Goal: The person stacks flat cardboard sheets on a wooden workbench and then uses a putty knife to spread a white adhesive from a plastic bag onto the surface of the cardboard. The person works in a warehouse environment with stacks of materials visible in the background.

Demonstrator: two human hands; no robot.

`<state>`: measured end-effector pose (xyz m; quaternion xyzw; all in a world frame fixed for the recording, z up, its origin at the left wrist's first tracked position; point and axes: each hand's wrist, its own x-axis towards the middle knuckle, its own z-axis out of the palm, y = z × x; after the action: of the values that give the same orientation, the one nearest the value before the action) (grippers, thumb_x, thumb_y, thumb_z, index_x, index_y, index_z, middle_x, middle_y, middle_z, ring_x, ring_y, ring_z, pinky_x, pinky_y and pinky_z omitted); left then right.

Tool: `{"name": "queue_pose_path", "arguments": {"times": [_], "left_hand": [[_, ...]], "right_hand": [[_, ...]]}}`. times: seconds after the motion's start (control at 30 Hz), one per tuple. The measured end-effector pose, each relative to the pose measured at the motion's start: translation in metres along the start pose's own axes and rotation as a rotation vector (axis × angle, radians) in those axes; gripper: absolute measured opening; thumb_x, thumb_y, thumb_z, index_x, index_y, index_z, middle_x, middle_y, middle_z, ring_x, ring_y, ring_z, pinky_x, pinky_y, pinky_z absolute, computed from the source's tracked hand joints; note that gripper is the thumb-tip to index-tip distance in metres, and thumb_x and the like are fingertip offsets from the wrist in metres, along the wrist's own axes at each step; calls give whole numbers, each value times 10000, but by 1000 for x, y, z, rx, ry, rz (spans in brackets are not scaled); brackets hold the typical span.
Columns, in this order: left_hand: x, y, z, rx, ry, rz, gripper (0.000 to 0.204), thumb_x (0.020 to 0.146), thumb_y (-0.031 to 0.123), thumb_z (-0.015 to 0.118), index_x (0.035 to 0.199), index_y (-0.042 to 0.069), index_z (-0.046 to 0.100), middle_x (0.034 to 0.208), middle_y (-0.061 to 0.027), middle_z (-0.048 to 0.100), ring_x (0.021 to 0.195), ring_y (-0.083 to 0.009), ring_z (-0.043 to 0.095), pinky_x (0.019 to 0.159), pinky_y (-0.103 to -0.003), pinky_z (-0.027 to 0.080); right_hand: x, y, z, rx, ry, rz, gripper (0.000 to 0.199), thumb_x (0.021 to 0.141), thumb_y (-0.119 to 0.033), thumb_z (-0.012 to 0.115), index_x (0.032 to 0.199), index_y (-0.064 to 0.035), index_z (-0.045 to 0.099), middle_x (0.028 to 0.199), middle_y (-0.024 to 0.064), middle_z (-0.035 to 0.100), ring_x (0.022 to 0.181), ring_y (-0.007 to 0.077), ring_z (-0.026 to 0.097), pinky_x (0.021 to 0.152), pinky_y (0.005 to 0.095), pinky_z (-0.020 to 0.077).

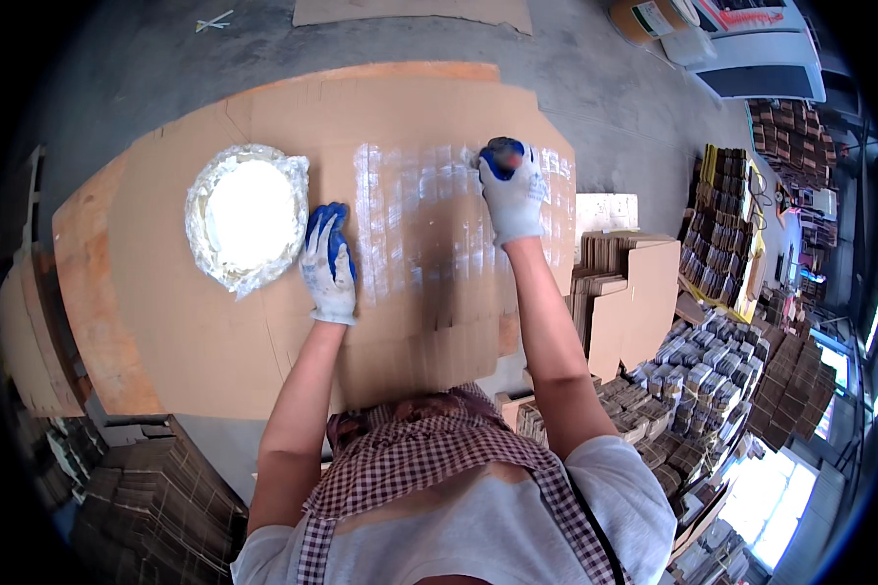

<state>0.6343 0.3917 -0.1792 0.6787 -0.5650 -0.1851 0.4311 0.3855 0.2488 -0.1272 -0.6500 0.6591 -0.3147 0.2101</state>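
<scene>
At far left, dark stacks of cardboard [151, 497] on the floor. Next, an orange-brown wooden board [98, 302] under a wide sheet of cardboard [156, 253]. On the sheet's left half, a bowl [203, 229] wrapped in clear plastic, glaring white inside. Just beside its right edge, the gloved left hand [329, 265], slack and released, with fingers loosely bent. Farther right across the sheet, rows of white streaks [369, 195]. At their right part, the gloved right hand [514, 195], clenched around a dark round thing [502, 153], too blurred to name. Beyond, folded boxes [644, 292] and tied bundles [717, 214].
</scene>
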Motion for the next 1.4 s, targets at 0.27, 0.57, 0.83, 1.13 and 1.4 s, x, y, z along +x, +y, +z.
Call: {"name": "queue_pose_path", "arguments": {"times": [0.27,0.57,0.83,1.13,1.4], "left_hand": [[0,0,2,18,3,23,455,1032,299,405,1273,22,675,1330,-149,656,1298,-364,551,1136,-454,378],[-1,-1,2,-15,33,45,428,1031,266,417,1261,19,680,1319,-147,662,1291,-370,556,1132,-458,382],[-2,-3,0,-14,16,-9,473,1033,334,415,1261,9,673,1320,-168,656,1281,-378,558,1126,-461,383],[0,2,4,-30,40,16,435,1052,280,403,1256,1,667,1300,-162,664,1253,-362,572,1135,-461,371],[1,1,4,-15,6,11,458,1053,277,375,1253,-15,665,1311,-160,667,1260,-342,572,1138,-448,360]], "right_hand": [[-91,-56,26,-447,-399,-771,435,791,-163,720,1201,-89,598,1313,117,589,1182,332,591,975,472,509],[-89,-68,24,-314,-298,-545,430,813,-50,674,1238,-74,615,1332,121,599,1212,338,571,999,433,507],[-49,-23,14,-386,-197,-238,432,797,-51,669,1225,-72,616,1318,127,602,1202,337,581,966,423,524],[-53,22,-14,-355,-184,-268,371,836,-118,665,1196,-58,595,1283,154,607,1176,349,590,974,442,515],[-61,-6,-20,-304,-307,-437,447,787,-19,655,1228,-61,601,1350,138,592,1250,344,564,1050,431,483]]}}
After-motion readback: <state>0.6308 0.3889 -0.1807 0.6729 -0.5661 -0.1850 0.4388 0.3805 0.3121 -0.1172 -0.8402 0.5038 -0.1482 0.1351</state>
